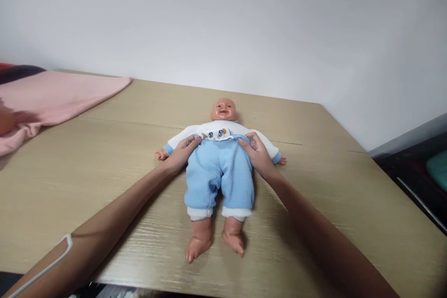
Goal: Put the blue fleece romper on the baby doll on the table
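Observation:
A baby doll [224, 110] lies on its back on the wooden table, head away from me and bare feet toward me. It wears a white top [244, 129] with blue cuffs and light-blue fleece pants [220, 172] with white hems. My left hand [184, 150] pinches the waistband at the doll's side on the left. On the other side, my right hand [257, 152] grips the waistband between thumb and fingers. Between my hands, a white printed patch [220, 134] with eye-like marks shows at the waist.
A pink cloth [77, 91] is spread at the left of the table [139, 223], with another person's hand [6, 120] at its edge. A pale wall [223, 32] stands behind the table. Dark objects [412, 172] sit beyond the right edge.

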Available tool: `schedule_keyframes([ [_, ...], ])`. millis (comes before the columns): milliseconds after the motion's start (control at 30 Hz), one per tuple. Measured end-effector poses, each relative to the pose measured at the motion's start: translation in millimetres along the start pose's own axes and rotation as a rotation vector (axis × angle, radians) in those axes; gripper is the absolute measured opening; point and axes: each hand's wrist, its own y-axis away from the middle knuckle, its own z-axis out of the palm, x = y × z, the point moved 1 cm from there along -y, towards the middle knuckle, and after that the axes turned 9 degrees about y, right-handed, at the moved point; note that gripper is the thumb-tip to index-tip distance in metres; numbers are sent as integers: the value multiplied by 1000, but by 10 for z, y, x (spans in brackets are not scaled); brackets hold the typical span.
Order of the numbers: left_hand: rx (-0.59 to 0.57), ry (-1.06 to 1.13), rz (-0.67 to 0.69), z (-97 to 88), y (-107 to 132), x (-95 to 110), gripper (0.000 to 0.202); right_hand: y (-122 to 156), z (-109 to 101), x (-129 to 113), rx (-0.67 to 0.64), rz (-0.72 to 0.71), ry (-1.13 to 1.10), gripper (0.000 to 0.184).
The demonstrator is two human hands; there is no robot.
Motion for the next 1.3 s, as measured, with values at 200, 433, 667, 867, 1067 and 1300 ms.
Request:
schedule_keyframes([
  [200, -57, -381, 156, -82, 208, 82, 20, 221, -166, 79, -9, 52, 33, 39],
  [433, 85, 49, -87, 37, 340, 71, 29, 435, -108, 172, -19, 152, -170, 43],
  [667, 127, 346, -196, 59, 236, -34, 32, 375, 13, 190, -85, 258, -395, 57],
  [867, 113, 331, -179, 117, 165, -1, 30, 297, 16, 273, -90, 213, -355, 50],
  [1067, -67, 236, -101, 35, 223, 95, 25, 331, -269, 216, -184, 144, -176, 29],
  [1300, -236, -243, -32, -206, 297, 258, 14, 369, -485, 153, -258, 102, 4, 24],
])
